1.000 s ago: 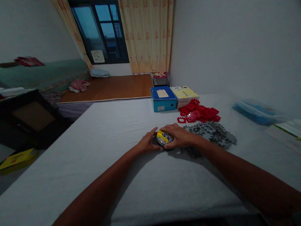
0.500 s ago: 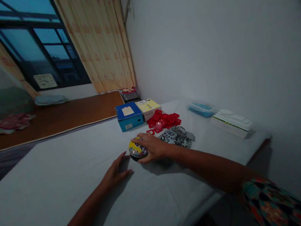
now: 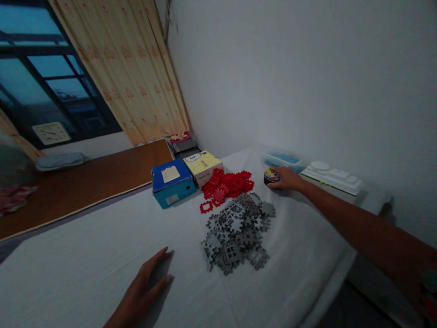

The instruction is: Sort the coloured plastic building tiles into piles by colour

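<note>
Round tin [image 3: 271,176] and right hand [image 3: 288,178] have swung away from the left hand [image 3: 142,288], over to the far right of the white-covered desk [image 3: 82,279]. Right-hand fingers are closed around the tin's side, just short of a clear tub [image 3: 284,158] with blue contents; I can't tell whether it rests or is lifted. Left-hand fingers hold nothing, thumb spread apart, left of a heap of grey notched pieces [image 3: 237,235]. Beyond that lie red pieces [image 3: 231,182], beside a blue box [image 3: 172,181] and a yellow box [image 3: 203,165]. A white case [image 3: 331,177] sits near the right forearm. Past the desk, a patterned curtain [image 3: 125,71] hangs beside a dark-framed window [image 3: 67,88], a square clock [image 3: 51,133] at its foot.
</note>
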A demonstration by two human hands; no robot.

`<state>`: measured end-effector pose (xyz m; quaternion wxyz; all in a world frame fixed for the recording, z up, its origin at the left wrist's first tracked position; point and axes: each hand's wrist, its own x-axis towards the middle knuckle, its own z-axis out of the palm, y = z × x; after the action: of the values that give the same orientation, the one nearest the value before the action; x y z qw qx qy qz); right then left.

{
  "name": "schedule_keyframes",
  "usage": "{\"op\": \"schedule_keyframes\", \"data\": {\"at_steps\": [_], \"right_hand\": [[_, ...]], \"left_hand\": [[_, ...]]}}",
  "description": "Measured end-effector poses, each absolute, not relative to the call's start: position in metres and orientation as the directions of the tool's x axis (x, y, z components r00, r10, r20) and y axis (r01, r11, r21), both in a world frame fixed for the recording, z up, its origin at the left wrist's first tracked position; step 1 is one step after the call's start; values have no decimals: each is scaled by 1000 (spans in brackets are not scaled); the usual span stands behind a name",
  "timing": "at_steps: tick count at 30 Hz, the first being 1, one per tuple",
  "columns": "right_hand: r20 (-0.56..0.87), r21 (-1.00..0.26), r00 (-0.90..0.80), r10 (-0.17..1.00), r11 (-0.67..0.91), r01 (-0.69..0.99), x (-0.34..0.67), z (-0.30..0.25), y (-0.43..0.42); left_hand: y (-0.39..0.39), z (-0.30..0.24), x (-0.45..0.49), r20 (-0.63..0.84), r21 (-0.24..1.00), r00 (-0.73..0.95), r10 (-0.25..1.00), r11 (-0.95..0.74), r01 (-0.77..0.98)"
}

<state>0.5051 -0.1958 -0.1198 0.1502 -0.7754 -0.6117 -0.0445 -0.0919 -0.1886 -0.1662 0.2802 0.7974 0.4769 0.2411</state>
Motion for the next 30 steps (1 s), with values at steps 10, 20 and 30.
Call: {"op": "schedule_keyframes", "data": {"at_steps": [10,20,30], "right_hand": [[283,-197,351,892,-304,932,514,-138,-96],[337,-182,351,874,-305,935,521,-174,-66],[387,-125,177,905,-139,982,467,-125,-65]], "left_hand": [[-200,-161,-88,145,661,384,912,-378,648],[-200,-175,-94,135,647,367,920,-363,671],[-208,-156,-81,114,710,356,928,-327,623]]}}
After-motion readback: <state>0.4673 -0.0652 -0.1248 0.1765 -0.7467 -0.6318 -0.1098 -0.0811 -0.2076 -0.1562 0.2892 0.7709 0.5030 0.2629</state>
